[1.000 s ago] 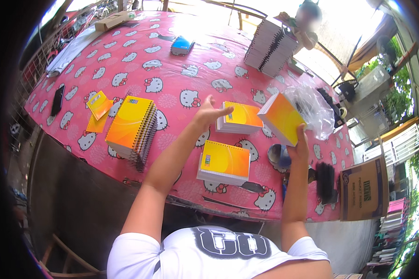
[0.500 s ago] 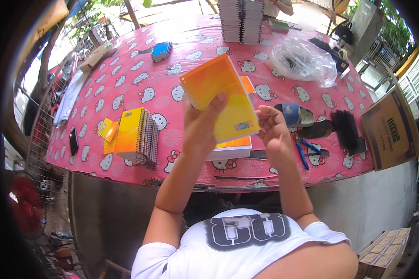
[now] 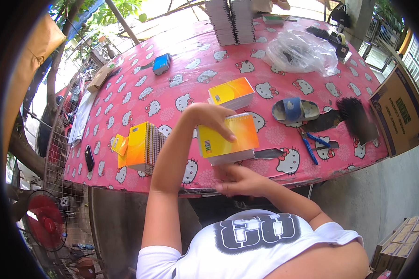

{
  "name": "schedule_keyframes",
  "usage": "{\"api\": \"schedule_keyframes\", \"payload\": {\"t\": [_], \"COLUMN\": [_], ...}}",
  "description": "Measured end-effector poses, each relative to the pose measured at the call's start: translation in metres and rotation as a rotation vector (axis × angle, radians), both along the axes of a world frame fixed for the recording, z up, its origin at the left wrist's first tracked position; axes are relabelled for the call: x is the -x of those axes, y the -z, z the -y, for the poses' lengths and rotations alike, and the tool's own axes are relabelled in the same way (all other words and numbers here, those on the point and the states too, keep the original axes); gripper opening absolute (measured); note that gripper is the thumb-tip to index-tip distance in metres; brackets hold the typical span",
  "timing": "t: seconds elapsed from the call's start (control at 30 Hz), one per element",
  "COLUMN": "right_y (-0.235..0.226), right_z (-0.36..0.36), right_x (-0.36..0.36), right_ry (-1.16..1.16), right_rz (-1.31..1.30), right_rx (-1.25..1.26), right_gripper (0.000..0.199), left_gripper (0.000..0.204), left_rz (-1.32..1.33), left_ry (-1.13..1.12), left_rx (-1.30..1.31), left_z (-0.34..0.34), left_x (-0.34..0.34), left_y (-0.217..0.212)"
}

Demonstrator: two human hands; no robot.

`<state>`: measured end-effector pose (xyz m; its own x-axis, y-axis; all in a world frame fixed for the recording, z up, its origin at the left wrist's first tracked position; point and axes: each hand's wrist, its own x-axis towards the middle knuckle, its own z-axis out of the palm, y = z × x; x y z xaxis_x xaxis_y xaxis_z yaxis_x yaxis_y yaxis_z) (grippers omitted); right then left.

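A yellow-orange spiral notebook (image 3: 242,132) lies level on top of a pile of white-edged paper blocks (image 3: 233,157) at the table's near middle. My left hand (image 3: 214,118) reaches over it from the left, thumb pressed on the cover; its other fingers are hidden at the far left side. Just below the pile's near edge is my right hand (image 3: 239,180), palm sideways, thumb and fingers apart, holding nothing that I can see. Behind stands a second yellow-orange pile (image 3: 233,93). To the left, several wire-bound yellow-orange notebooks (image 3: 142,146) are stacked beside smaller orange ones (image 3: 120,146).
Blue-handled pliers (image 3: 312,145), a blue slipper (image 3: 294,110) and a black brush (image 3: 356,118) lie on the right. Farther off are a clear plastic bag (image 3: 302,53), tall spiral-bound stacks (image 3: 230,23) and a blue notebook pile (image 3: 161,63). A phone (image 3: 89,158) lies at left; a carton (image 3: 400,114) stands right.
The notebook that my left hand held up has come down onto the near pile and turned, spiral edge now away from me. My right hand has dropped to the table's near edge.
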<state>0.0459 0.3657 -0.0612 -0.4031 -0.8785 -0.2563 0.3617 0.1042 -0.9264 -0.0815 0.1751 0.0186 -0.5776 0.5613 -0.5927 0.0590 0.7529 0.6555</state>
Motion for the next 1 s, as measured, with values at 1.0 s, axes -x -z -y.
{"api": "schedule_keyframes", "payload": {"t": [1.0], "right_y": [-0.09], "right_z": [0.076], "right_x": [0.074], "right_ry": [-0.429], "right_rz": [-1.645], "right_rx": [-0.318], "right_gripper": [0.012], "left_gripper": [0.057], "left_rz": [-0.003], "left_ry": [-0.979], "left_rx": [-1.23], "left_z": [0.065], "left_x": [-0.071], "left_y": [0.086]}}
